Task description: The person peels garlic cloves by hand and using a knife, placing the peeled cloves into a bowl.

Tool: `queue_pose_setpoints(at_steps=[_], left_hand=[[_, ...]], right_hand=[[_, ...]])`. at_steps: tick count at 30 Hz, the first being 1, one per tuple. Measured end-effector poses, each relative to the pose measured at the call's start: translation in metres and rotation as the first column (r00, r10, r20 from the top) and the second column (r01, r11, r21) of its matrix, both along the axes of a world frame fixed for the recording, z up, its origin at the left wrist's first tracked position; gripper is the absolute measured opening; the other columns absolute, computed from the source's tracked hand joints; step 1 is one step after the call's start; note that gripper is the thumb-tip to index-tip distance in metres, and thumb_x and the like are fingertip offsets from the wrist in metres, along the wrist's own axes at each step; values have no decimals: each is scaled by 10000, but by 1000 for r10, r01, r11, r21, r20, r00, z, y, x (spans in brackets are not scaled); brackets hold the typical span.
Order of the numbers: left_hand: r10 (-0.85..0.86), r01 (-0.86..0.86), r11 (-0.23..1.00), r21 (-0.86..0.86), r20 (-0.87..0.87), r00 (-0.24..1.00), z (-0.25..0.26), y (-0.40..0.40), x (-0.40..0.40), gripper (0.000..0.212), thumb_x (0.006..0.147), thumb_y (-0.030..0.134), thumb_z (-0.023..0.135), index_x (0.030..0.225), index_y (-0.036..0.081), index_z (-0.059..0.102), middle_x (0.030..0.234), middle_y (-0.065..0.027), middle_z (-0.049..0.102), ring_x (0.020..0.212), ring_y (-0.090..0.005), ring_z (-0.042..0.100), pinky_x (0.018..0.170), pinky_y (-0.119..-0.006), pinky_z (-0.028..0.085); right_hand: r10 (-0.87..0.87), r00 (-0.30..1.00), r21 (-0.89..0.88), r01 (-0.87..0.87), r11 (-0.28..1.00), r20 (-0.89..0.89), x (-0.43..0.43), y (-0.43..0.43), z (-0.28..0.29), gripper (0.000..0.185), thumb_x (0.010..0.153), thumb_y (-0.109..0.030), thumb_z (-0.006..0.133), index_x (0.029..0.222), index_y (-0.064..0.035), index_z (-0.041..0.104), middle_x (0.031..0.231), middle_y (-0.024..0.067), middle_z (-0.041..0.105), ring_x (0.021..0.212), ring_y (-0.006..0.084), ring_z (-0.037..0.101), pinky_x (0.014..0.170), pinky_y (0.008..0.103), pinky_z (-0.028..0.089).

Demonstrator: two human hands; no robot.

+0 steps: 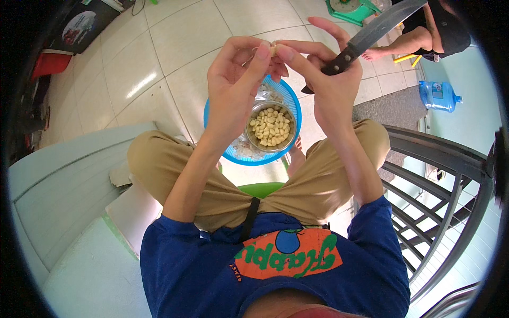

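Note:
My left hand pinches a small pale garlic clove between thumb and forefinger. The thumb and forefinger of my right hand meet it from the other side. A knife with a dark riveted handle lies in my right palm, its blade pointing up and away to the right. Below both hands a metal bowl holds many peeled garlic cloves. It rests in a blue plastic basket, with papery garlic skins around it. My left forearm hides part of the basket.
I sit on a green stool. Beyond the knife stand a green dial scale and another person's bare leg. A blue water jug lies at right, past a dark metal railing. A pale panel runs along my left.

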State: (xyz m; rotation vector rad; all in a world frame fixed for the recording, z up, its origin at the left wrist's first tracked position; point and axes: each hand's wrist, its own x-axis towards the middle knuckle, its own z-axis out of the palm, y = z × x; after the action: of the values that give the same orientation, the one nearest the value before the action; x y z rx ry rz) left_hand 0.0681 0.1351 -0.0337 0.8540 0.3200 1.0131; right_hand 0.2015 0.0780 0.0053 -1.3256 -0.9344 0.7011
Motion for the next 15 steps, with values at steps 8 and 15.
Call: queue_pose_setpoints(at_steps=[8, 15], left_hand=[[36, -42, 995, -95, -59, 998, 1, -1, 1, 223, 1006, 122, 600, 1166, -31, 576, 1084, -102, 651, 988, -147, 603, 900, -299, 486], [-64, 79, 987, -138, 111, 992, -9, 8, -7, 301, 1027, 174, 571, 1243, -30, 522, 1051, -81, 627, 940, -133, 554, 916, -264, 475]], right_hand=[[47, 998, 15, -47, 999, 40, -1, 3, 1, 586, 797, -16, 810, 1293, 41, 503, 1005, 110, 759, 536, -51, 380, 495, 124, 302], [213, 956, 30, -223, 974, 201, 25, 8, -1, 480, 1011, -272, 593, 1396, -21, 454, 817, 3, 651, 490, -39, 309, 461, 135, 237]])
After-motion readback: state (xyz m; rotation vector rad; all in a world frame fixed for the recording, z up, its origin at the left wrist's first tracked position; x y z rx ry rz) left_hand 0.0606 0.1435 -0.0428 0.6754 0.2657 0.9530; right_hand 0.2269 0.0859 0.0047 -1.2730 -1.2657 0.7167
